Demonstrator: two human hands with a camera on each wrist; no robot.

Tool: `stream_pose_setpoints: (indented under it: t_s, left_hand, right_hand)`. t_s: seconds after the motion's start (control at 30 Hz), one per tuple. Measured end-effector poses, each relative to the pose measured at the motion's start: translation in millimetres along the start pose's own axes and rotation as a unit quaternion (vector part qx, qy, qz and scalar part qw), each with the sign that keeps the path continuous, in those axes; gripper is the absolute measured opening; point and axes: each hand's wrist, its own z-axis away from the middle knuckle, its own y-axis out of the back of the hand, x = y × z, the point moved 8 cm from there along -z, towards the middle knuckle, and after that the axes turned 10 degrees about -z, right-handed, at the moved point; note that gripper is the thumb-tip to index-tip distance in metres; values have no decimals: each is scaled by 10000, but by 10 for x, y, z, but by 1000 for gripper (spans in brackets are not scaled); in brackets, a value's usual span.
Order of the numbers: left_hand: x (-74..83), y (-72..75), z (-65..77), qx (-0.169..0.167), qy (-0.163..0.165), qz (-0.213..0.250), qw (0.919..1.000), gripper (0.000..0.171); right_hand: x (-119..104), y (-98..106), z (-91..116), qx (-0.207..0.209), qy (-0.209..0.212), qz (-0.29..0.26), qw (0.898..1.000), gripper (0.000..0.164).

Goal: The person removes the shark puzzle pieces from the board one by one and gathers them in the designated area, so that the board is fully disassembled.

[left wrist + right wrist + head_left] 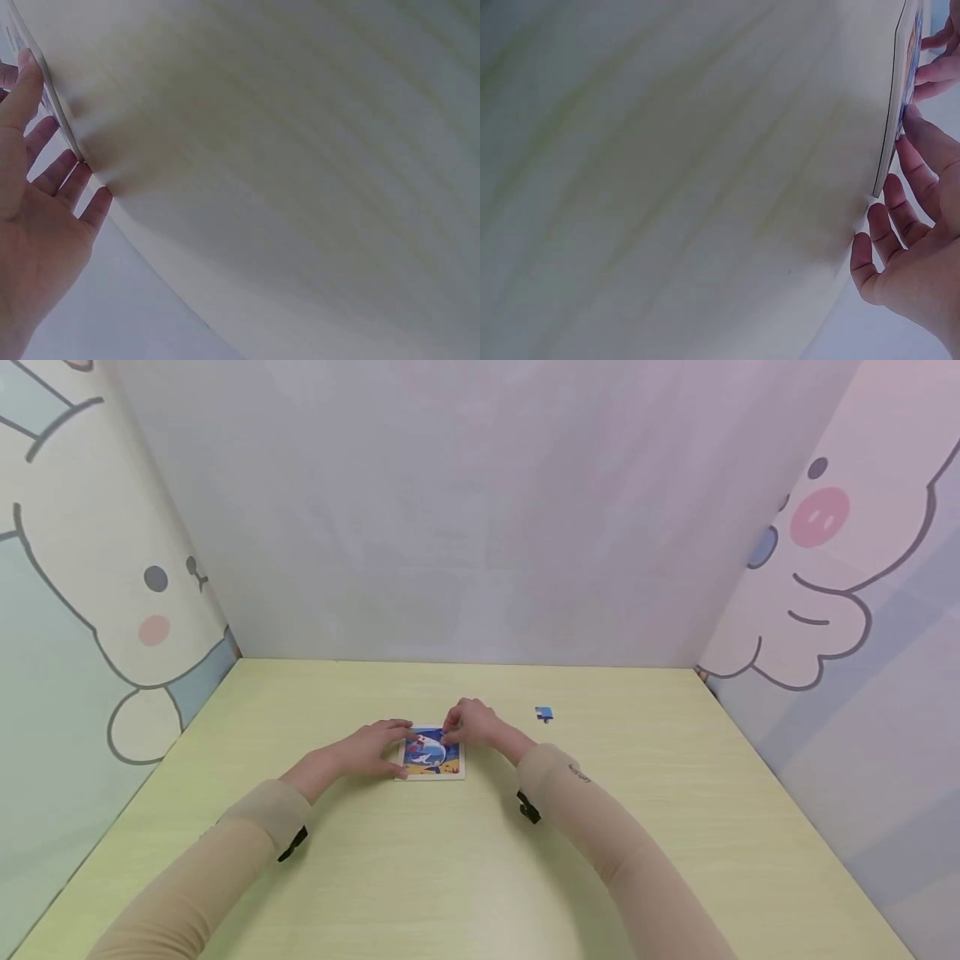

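Puzzle (pixel 429 757) touched by both hands (pixel 372 749) (pixel 476 724); sleeve (pixel 600 814) lettering (pixel 580 773) illegible.

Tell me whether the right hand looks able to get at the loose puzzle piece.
Probably yes. The right hand is at the top right corner of the puzzle, the loose piece lies a little to its right, and nothing shows between them on the table.
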Motion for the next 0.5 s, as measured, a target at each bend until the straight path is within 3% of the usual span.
stream_pose_setpoints:
  t_s: [0.27, 0.5]
  left_hand:
    - [2, 3, -4, -54, 34, 34, 10000, 64]
    - [28, 22, 5, -39, 28, 22, 10000, 65]
  right_hand:
    - [22, -2, -28, 73, 29, -339, 9994, 10]
    - [55, 8, -38, 116, 18, -944, 9955, 9]
